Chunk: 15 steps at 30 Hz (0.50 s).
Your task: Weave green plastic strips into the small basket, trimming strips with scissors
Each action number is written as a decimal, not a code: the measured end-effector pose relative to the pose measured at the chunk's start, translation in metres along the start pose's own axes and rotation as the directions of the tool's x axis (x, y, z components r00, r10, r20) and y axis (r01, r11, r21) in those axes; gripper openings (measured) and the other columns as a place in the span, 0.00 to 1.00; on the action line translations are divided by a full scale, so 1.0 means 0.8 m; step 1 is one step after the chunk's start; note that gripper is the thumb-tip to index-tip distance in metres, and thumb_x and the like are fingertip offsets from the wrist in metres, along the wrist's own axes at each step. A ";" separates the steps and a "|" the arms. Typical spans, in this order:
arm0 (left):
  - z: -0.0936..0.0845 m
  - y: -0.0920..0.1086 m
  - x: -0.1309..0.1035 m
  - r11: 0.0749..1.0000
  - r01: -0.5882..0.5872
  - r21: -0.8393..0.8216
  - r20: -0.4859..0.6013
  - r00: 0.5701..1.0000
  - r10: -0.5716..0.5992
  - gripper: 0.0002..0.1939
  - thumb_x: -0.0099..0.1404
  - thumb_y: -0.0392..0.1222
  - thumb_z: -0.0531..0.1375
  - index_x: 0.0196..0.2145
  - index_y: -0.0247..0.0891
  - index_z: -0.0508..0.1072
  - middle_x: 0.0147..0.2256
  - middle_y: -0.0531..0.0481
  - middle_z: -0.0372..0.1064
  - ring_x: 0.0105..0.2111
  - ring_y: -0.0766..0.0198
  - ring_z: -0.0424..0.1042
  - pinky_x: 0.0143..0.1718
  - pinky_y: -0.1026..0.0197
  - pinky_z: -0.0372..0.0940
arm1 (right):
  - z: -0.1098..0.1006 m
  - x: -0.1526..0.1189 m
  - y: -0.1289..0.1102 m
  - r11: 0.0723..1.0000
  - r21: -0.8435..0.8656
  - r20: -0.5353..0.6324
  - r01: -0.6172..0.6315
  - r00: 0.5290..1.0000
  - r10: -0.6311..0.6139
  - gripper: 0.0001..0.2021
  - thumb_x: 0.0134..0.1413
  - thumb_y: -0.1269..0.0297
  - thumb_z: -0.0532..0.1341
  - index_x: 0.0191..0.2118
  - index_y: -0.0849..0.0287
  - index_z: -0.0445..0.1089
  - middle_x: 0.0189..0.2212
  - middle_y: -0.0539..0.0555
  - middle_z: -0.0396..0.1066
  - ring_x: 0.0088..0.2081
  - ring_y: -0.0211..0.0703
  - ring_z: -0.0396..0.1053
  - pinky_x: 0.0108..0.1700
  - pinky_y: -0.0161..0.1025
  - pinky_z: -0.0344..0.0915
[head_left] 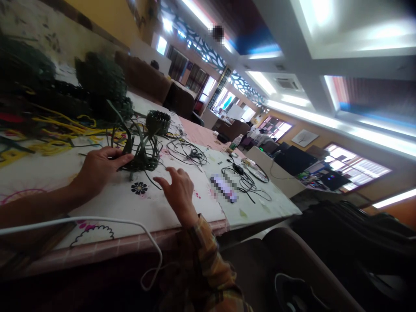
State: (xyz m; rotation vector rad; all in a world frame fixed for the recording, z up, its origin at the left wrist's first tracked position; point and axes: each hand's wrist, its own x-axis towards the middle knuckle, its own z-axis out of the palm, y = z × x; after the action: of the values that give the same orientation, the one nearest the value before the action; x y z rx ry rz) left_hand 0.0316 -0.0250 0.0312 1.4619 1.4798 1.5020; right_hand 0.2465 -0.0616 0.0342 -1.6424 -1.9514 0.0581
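Note:
A small, partly woven basket [145, 161] of dark green strips sits over the white patterned tablecloth, several loose strip ends standing up from it. My left hand [103, 167] grips its near left side between thumb and fingers. Just right of the basket, my right hand [178, 190] is raised with thumb and forefinger spread, holding nothing I can see. A thin dark strip [152, 180] runs from the basket toward that hand. Behind stands a fuller woven green basket [158, 122].
Coiled dark strips with scissors [195, 154] lie to the right, near a phone-like purple object [224, 187], a black cable [248, 182] and a bottle [235, 143]. Yellow strips [65, 125] and large dark green bundles [100, 80] fill the left. A white cable [130, 222] crosses in front.

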 end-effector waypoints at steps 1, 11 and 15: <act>0.001 0.000 -0.002 1.000 -0.014 0.004 -0.004 1.000 0.014 0.22 0.51 0.59 0.64 0.32 0.36 0.78 0.33 0.51 0.72 0.33 0.62 0.67 0.37 0.61 0.60 | 0.006 0.000 -0.007 0.998 -0.005 -0.031 0.065 0.997 -0.066 0.21 0.58 0.43 0.65 0.46 0.55 0.76 0.40 0.59 0.74 0.46 0.52 0.70 0.45 0.43 0.62; 0.002 -0.007 -0.007 0.947 -0.169 0.272 0.057 0.986 0.159 0.23 0.56 0.64 0.59 0.30 0.40 0.77 0.31 0.52 0.67 0.32 0.61 0.66 0.34 0.59 0.55 | -0.017 0.036 -0.021 0.967 0.101 -0.104 0.235 0.969 -0.225 0.10 0.65 0.59 0.63 0.33 0.56 0.75 0.32 0.51 0.71 0.35 0.39 0.68 0.38 0.35 0.59; 0.004 -0.010 -0.011 0.921 -0.233 0.313 0.119 0.971 0.206 0.24 0.56 0.66 0.58 0.28 0.42 0.78 0.30 0.52 0.66 0.32 0.60 0.66 0.35 0.59 0.56 | -0.047 0.069 -0.012 0.921 0.008 -0.175 0.391 0.907 -0.383 0.07 0.64 0.62 0.64 0.34 0.56 0.76 0.46 0.55 0.72 0.44 0.41 0.69 0.43 0.37 0.62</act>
State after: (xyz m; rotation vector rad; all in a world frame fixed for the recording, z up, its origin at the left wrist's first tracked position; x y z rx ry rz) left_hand 0.0344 -0.0302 0.0202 1.9186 1.6127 1.3448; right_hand 0.2511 -0.0254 0.0908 -1.1625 -2.0869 -0.1888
